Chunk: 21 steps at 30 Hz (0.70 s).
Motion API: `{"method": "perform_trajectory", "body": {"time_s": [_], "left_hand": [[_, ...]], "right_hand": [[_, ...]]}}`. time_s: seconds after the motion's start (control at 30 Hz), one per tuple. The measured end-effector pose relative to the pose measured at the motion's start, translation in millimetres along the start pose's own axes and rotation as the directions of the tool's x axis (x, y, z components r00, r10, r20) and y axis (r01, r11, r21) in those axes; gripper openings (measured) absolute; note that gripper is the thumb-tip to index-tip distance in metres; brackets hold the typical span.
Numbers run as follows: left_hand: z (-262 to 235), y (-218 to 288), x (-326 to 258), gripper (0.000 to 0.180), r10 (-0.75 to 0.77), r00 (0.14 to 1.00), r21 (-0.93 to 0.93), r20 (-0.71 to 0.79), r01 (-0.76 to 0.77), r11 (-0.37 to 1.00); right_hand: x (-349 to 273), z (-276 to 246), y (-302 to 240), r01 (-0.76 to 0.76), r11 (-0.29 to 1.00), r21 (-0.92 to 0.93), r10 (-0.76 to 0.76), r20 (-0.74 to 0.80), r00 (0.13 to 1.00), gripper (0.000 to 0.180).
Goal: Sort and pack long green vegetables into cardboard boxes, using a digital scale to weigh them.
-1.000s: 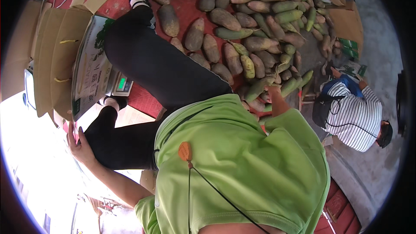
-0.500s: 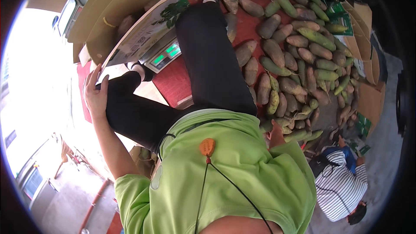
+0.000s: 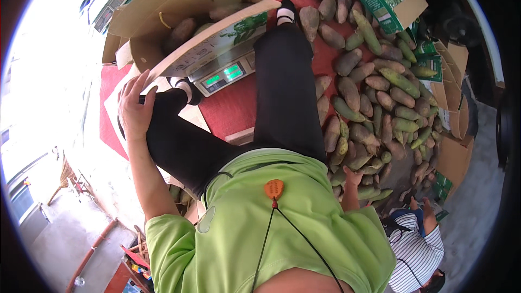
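Note:
My left hand (image 3: pixel 134 111) lies by my bent left knee with its fingers stretched out, their tips at the front flap of an open cardboard box (image 3: pixel 184 0). Inside the box are several brownish root vegetables (image 3: pixel 182 33). Under it a scale (image 3: pixel 228 77) shows lit green digits. On my right spreads a big pile of long radish-like roots (image 3: pixel 380 97), some green, some purplish brown. My right hand (image 3: pixel 353 177) is at the pile's near edge, low beside my hip. Its fingers are small and partly hidden, so any grip is unclear.
A person in a striped shirt (image 3: pixel 418 247) is at the lower right. Green-printed boxes (image 3: pixel 374 0) and open cardboard boxes (image 3: pixel 456 154) border the pile. Another scale (image 3: pixel 108 2) stands at the upper left. Red covering (image 3: pixel 222 116) lies beneath the scale; a broom (image 3: pixel 66 176) is far left.
The view has shifted, showing more of the box and its contents. My right hand shows more fully beside the pile. My left hand remains by the knee and flap.

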<state>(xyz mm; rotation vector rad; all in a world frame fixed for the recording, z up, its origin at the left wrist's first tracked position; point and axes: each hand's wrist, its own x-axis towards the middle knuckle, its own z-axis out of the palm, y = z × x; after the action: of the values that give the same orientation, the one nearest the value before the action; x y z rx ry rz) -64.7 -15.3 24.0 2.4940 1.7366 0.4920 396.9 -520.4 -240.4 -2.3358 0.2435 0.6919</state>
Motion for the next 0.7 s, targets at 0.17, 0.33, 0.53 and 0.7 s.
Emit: {"method": "perform_trajectory", "body": {"time_s": [0.17,0.33,0.53,0.7], "left_hand": [[-6.5,5.0,-0.6,0.036,0.021,1.000,-0.003,-0.002,-0.021,1.000],[-11.5,8.1,-0.3,0.033,0.040,0.999,-0.008,0.013,-0.040,0.999],[-13.5,4.2,-3.7,0.029,0.049,0.998,-0.024,-0.033,-0.049,0.998],[-11.5,1.1,-2.6,0.027,0.066,0.997,-0.037,-0.047,-0.068,0.997]], "right_hand": [[-17.2,20.0,-159.0,0.383,0.923,0.033,-0.382,0.194,0.904,0.061],[-41.6,66.3,-326.5,0.707,0.678,0.202,-0.727,0.330,0.603,0.063],[-149.4,117.8,-498.6,0.954,0.218,0.205,-0.924,0.359,0.134,0.067],[-229.7,177.1,-565.0,0.966,-0.077,0.248,-0.890,0.420,-0.179,0.068]]}}
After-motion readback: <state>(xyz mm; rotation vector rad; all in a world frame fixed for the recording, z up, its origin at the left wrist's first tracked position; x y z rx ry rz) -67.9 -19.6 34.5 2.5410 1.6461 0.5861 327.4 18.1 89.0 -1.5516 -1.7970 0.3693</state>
